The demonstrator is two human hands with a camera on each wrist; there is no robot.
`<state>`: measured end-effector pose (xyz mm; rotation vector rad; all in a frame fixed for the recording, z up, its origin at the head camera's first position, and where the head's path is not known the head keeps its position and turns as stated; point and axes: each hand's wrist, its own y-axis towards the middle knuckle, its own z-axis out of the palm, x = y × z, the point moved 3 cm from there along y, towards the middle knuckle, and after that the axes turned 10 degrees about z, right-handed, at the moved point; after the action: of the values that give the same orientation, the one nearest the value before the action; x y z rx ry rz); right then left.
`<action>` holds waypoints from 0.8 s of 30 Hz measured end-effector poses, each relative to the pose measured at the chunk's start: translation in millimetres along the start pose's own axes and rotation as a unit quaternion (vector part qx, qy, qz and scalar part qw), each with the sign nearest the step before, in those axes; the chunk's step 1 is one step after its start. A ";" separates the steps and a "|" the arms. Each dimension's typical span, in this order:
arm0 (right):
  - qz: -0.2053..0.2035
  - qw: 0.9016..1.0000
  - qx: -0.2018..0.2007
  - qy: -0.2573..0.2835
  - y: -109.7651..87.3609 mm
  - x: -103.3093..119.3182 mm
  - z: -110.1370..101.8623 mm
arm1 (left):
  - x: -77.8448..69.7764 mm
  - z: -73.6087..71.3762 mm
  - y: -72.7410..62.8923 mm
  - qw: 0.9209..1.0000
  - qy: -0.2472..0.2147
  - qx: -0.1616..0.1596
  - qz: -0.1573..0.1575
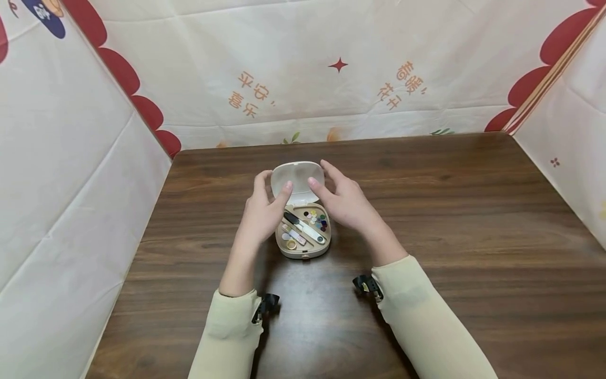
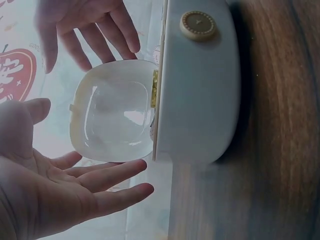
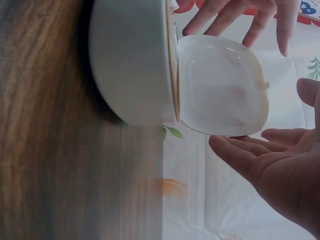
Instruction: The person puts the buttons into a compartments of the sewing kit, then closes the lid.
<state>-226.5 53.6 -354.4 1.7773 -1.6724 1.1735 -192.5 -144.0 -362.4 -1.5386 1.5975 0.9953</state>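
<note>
A small sewing box [image 1: 305,255] stands on the table, its translucent white lid [image 1: 297,184] raised upright on the hinge at the back. My left hand [image 1: 265,213] is at the lid's left edge, fingers extended behind it and thumb in front. On the opposite edge, my right hand [image 1: 347,202] mirrors this, its fingers mostly straight. Fingertips lie right at the lid's sides in both wrist views. Inside the box are several coloured buttons [image 1: 313,216], a white tool with a dark tip [image 1: 306,229], a pink patterned strip [image 1: 294,235] and a gold ring [image 1: 291,244].
The brown wooden table [image 1: 450,210] extends to both sides of the box. Printed white cloth [image 1: 303,68] hangs behind it and along the left and right sides. A round gold-coloured button catch [image 2: 198,25] sits on the box's front.
</note>
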 end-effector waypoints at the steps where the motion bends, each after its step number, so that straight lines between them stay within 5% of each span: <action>1: -0.005 1.000 -0.005 0.005 -0.4 -0.5 0.6 | 0.0 -0.1 -0.5 1.000 -0.001 -0.002 -0.001; 11: -0.007 0.999 -0.008 0.042 -9.0 -2.5 4.1 | 0.4 -3.5 -8.3 0.999 -0.043 -0.011 -0.002; 24: -0.018 0.997 -0.025 0.070 -16.0 -5.1 6.0 | 0.5 -3.5 -15.2 0.999 -0.031 -0.036 0.012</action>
<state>-209.0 54.8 -358.1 1.6483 -1.5688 1.2013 -177.3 -147.3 -362.1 -1.5244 1.5557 1.1131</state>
